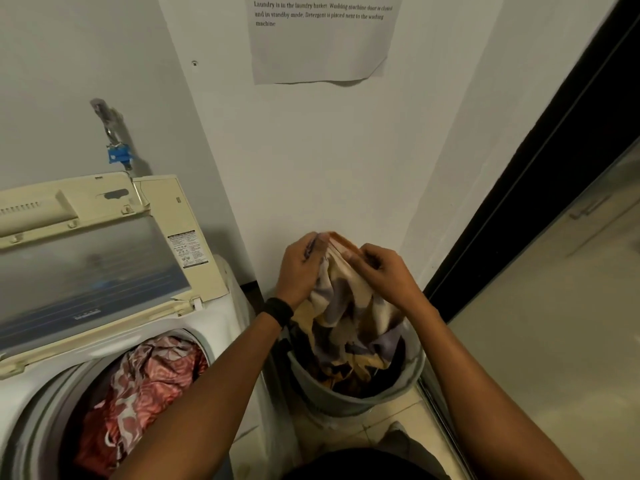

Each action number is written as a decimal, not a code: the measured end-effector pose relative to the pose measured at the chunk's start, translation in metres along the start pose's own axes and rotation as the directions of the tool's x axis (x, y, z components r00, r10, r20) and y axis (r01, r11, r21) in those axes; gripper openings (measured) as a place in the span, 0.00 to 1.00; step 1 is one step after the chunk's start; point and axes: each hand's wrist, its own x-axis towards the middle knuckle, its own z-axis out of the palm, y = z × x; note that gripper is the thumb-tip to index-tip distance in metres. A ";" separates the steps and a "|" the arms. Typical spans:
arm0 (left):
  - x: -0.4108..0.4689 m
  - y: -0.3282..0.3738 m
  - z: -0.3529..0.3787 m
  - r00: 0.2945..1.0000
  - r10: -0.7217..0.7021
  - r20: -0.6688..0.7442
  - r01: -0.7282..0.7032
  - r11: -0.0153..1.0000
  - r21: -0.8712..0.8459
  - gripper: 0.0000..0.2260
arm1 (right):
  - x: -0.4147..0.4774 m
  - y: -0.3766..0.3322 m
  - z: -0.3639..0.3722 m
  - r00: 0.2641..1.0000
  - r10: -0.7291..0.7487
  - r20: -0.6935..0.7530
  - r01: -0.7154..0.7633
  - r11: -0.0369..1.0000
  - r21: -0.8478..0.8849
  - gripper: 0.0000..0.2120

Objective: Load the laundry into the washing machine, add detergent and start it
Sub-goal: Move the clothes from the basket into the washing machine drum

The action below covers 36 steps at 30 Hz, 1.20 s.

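The step in hand is loading. The left grip point(299, 268) and right grip point(384, 271) are both closed on the top edge of a cream and lilac cloth point(346, 299), fingers curled into the bunched fabric. The two are close together, above the grey basket point(311, 386). The cloth hangs from them in a long fold, and its lower end lies in the basket among darker clothes, so it is not yet free.

The washer point(221, 323) stands just to the left of the basket. Its lid point(86, 265) is tipped up against the wall, and a red patterned cloth point(149, 386) already lies in the drum (so at least one piece is in, and more wait in the basket).

I judge the task to be early. No detergent shows anywhere here, and the controls are untouched as far as can be seen.

The next move likely calls for lifting high enough that the tail clears the basket rim. Then the cloth must swing left over the washer's edge and drop onto the red one. The tail may snag the other clothes and drag them out. A short shake, or a regrip lower down, would guard against that.
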 end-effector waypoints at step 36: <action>0.026 0.015 -0.008 0.992 0.061 -0.109 -0.069 0.994 -0.079 0.20 | -0.016 0.005 0.014 0.874 0.309 -0.374 -0.115 0.881 0.460 0.17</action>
